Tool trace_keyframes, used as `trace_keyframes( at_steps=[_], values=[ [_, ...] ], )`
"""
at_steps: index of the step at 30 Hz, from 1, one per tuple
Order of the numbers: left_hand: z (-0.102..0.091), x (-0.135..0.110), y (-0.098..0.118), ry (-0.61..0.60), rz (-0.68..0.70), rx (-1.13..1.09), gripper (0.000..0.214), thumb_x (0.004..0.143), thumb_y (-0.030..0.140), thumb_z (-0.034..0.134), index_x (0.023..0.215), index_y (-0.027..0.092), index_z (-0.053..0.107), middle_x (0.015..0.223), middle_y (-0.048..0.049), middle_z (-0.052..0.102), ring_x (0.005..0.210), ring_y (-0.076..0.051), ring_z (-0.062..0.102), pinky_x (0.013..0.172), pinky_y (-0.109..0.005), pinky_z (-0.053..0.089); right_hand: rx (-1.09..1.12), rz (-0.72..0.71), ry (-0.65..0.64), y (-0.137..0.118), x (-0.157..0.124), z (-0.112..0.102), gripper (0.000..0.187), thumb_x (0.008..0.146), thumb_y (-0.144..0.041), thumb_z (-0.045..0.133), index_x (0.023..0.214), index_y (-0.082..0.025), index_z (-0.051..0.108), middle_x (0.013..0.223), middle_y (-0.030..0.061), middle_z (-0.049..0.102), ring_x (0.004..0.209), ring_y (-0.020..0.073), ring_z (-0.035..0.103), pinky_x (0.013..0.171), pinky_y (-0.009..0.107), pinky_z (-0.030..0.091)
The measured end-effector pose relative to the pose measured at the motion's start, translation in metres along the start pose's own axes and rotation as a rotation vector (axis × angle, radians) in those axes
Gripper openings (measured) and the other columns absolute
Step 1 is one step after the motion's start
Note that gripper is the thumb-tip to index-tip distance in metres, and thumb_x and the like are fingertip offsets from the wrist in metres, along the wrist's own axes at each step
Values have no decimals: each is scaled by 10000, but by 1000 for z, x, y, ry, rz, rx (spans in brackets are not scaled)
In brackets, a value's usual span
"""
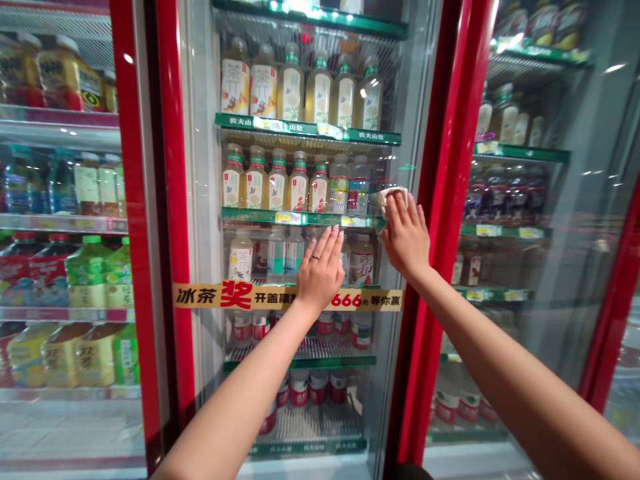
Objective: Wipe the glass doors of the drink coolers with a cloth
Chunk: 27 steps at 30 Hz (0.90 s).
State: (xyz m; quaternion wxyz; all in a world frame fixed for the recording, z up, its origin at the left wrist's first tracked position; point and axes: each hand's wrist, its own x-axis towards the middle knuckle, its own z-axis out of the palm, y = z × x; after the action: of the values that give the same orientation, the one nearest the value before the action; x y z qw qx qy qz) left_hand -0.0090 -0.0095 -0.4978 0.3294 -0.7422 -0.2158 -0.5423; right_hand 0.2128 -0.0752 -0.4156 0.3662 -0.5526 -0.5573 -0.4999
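My left hand (321, 270) lies flat with fingers stretched out on the glass door (200, 200) of a drinks cooler, just above a yellow printed strip (240, 295). A ring shows on one of its fingers. Near the door's right edge, my right hand (407, 233) presses a white cloth (391, 193) against the glass. Most of the cloth is hidden beneath the palm and fingers. Behind the glass, several bottles (299, 180) stand in rows on green-edged shelves (320, 219).
A red door frame (440, 200) runs along the right side and another red frame (175, 200) along the left. Neighbouring coolers hold more drinks, with green-capped bottles (90, 267) at left and dark bottles (500, 193) at right.
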Motion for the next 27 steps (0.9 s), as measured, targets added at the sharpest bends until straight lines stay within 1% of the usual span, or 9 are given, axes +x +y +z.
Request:
trace_keyframes(
  at_steps=[2, 4, 7, 11, 14, 17, 20, 23, 27],
  values=[
    [4, 7, 6, -14, 17, -16, 796, 1100, 198, 386, 1747, 197, -77, 1791, -46, 312, 1670, -192, 326, 1386, -427, 295, 6, -5, -6, -2, 5, 0, 753, 1033, -201, 437, 1760, -176, 242, 1810, 105, 321, 1702, 326, 235, 1378, 593, 273],
    [9, 11, 9, -34, 31, -22, 815, 1095, 201, 395, 1743, 202, -99, 1795, -35, 295, 1671, -197, 324, 1387, -443, 293, -14, -60, -15, -2, 1, -3, 722, 1051, -182, 407, 1757, -179, 255, 1799, 99, 346, 1696, 311, 259, 1379, 573, 280],
    [16, 13, 11, -42, 28, -15, 854, 1089, 208, 412, 1730, 210, -153, 1805, -29, 243, 1675, -212, 315, 1386, -466, 287, -67, -147, -17, 5, -14, -11, 740, 1072, -162, 389, 1771, -237, 158, 1781, 83, 379, 1669, 305, 332, 1382, 604, 257],
    [19, 10, 11, -43, 17, 3, 876, 1085, 210, 405, 1712, 222, -207, 1809, -22, 202, 1676, -221, 309, 1381, -472, 291, -91, -68, 25, 18, -19, -14, 828, 1065, -141, 403, 1756, -280, -33, 1781, 94, 364, 1647, 339, 376, 1379, 670, 216],
    [19, 9, 12, -60, 17, -4, 883, 1078, 200, 398, 1704, 220, -224, 1812, -25, 179, 1677, -240, 306, 1384, -490, 281, -65, 11, 53, 20, -9, -6, 862, 1046, -124, 398, 1741, -278, -89, 1801, 94, 318, 1658, 356, 348, 1377, 677, 226],
    [18, 10, 13, -73, 16, -5, 881, 1077, 194, 393, 1702, 219, -228, 1814, -27, 154, 1681, -249, 294, 1388, -501, 273, -43, 27, 38, 17, -7, -2, 863, 1035, -112, 393, 1746, -261, -72, 1813, 89, 290, 1674, 349, 310, 1381, 656, 245],
    [17, 10, 13, -87, 10, -10, 880, 1078, 194, 391, 1702, 223, -229, 1816, -21, 135, 1688, -245, 271, 1395, -505, 263, -45, -45, -34, 19, -19, -9, 853, 1030, -98, 396, 1758, -251, -21, 1813, 82, 290, 1681, 321, 296, 1388, 619, 259],
    [17, 10, 13, -95, 5, -23, 879, 1072, 185, 389, 1710, 225, -214, 1818, -13, 131, 1695, -233, 243, 1403, -504, 250, -57, -97, -75, 25, -32, -17, 821, 1037, -84, 373, 1763, -242, 24, 1804, 93, 304, 1671, 309, 325, 1384, 603, 277],
    [18, 10, 13, -108, 6, -9, 875, 1066, 178, 390, 1717, 207, -194, 1820, -18, 134, 1700, -224, 222, 1403, -497, 258, -65, -8, -19, 23, -30, -12, 769, 1060, -108, 346, 1765, -222, 60, 1788, 125, 341, 1663, 327, 343, 1375, 626, 283]
  ],
)
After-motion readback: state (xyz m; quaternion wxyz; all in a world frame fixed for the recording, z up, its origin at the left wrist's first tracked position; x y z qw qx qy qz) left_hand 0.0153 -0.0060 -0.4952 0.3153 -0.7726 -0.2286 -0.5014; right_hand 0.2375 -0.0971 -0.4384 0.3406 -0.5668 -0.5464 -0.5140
